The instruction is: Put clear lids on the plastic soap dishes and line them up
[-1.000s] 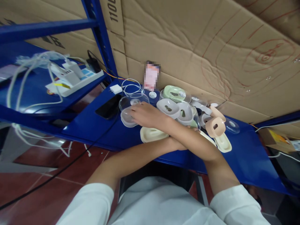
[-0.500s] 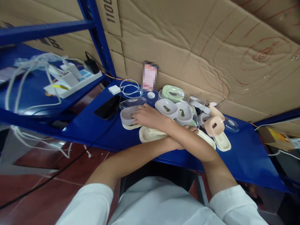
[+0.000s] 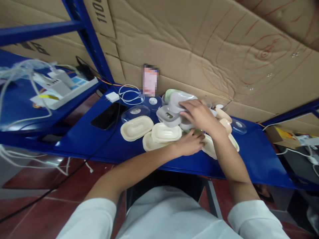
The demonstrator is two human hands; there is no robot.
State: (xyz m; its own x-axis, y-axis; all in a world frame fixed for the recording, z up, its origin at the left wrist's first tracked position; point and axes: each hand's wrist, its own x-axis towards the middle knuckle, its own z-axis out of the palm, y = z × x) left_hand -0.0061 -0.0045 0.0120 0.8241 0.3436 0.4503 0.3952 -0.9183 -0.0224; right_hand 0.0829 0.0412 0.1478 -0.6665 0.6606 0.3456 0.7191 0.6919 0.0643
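Note:
My right hand (image 3: 198, 113) holds a grey soap dish (image 3: 183, 98), raised over the pile, its thumb and fingers on the near edge. Below it lies another grey soap dish (image 3: 169, 115) with a cut-out in its bottom. My left hand (image 3: 190, 143) is low at the pile's front, fingers bent and apart, close to a pale green piece (image 3: 198, 131) that is mostly hidden. Cream trays lie to its left: one apart (image 3: 137, 127), and a smaller one (image 3: 166, 132) on top of a third (image 3: 149, 143). Another cream tray (image 3: 209, 146) is beside its fingertips.
Clear lids (image 3: 136, 113) and peach pieces (image 3: 225, 125) surround the pile. A dark phone (image 3: 109, 116), a white charger (image 3: 112, 97) and a propped-up phone (image 3: 151, 79) stand or lie left and behind. Cardboard (image 3: 174, 49) walls the back; a black cable (image 3: 99, 151) crosses the left.
My right hand has swung from the left end across to the pile's right, carrying the grey dish off the left cream tray. My arms no longer cross. The view has shifted slightly.

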